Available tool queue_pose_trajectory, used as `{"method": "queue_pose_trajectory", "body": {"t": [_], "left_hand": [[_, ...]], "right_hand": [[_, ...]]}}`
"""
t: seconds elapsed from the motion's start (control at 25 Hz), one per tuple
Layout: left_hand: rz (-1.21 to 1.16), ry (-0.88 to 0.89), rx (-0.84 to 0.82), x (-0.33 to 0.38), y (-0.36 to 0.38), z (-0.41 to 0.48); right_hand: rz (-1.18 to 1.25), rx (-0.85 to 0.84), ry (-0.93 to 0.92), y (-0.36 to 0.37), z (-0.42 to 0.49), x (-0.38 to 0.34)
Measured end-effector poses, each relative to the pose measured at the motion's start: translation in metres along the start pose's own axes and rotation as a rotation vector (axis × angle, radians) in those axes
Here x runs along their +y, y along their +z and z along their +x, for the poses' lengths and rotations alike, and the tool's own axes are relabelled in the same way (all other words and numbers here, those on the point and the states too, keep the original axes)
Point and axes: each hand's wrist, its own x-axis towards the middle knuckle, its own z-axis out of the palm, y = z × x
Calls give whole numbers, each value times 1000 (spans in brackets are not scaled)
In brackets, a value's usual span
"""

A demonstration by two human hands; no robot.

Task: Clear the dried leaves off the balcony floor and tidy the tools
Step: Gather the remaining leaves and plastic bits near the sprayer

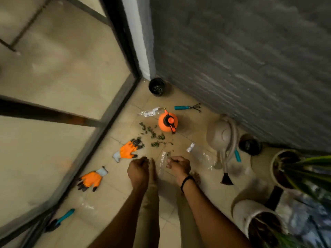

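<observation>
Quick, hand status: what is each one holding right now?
Left hand: closed in a fist; anything inside is hidden.
Right hand: closed, apparently pinching the edge of the clear bag.

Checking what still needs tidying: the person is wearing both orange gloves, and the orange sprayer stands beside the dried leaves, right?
No. The head view shows both lying on the floor: far glove, near glove. The orange sprayer does stand beside the dried leaves.
</observation>
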Motion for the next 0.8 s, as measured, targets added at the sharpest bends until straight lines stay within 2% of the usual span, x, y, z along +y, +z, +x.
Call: {"method": "queue_pose_trajectory", "body": {"t": [0.16, 0.4, 0.6, 0.8], "left_hand": [[-182, -154, 187, 8, -103, -88], [-528, -352, 531, -10, -175, -226], [-893, -572, 748, -76, -203, -316], [-1188, -754, 977, -179, -235, -406]], "right_hand": [[-98, -118, -86, -3, -120, -39], [-161, -367, -189, 4, -279, -35], [-383, -588, -247, 11, -369, 26], [-642, -726, -214, 25, -459, 134]]}}
